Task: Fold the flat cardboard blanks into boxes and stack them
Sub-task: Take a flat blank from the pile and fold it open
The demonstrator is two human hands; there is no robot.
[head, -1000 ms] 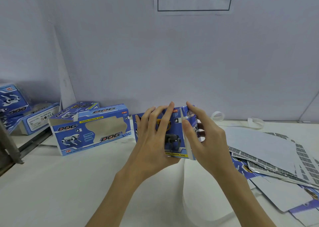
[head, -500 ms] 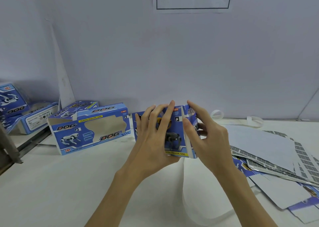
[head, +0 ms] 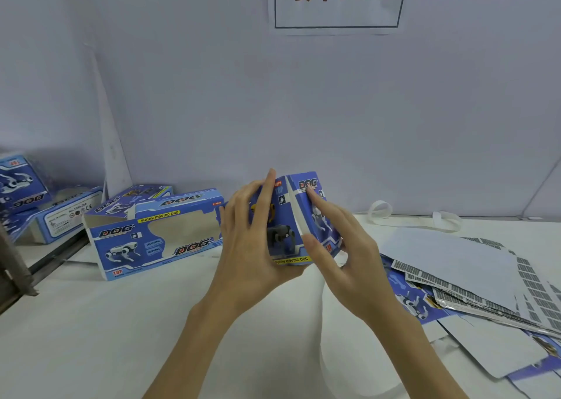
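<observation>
Two surfaces filling most of the view: pale wall [head: 334, 104] behind, white table [head: 91, 338] below, meeting along a line at mid height. Hanging high on the wall, a white sign [head: 337, 2] with dark characters inside a thin frame. Spreading over the right side of the table, a loose pile of flat blanks [head: 473, 280], some lying white side up, some showing barcode print and blue edges. Lying left of centre on the table, a folded box [head: 154, 234] with a cut-out window, blue, printed DOG, long side facing the camera. Sitting farther left, at the table's edge, more boxes [head: 45, 207] of the same print, partly cut off by the frame. Being held upright above the table near the middle, just right of the folded box, the box in hand [head: 288, 225], blue, its end flap turned toward the right. Gripping it from the left, the left hand [head: 252, 246], fingers curled over the front panel. Pressing against the end flap, the right hand [head: 343, 253], forefinger straight on the DOG print, thumb at the lower corner; whether the remaining fingers are wrapping behind is impossible to tell. Resting by the wall at right, two curled white strips [head: 379, 210].
</observation>
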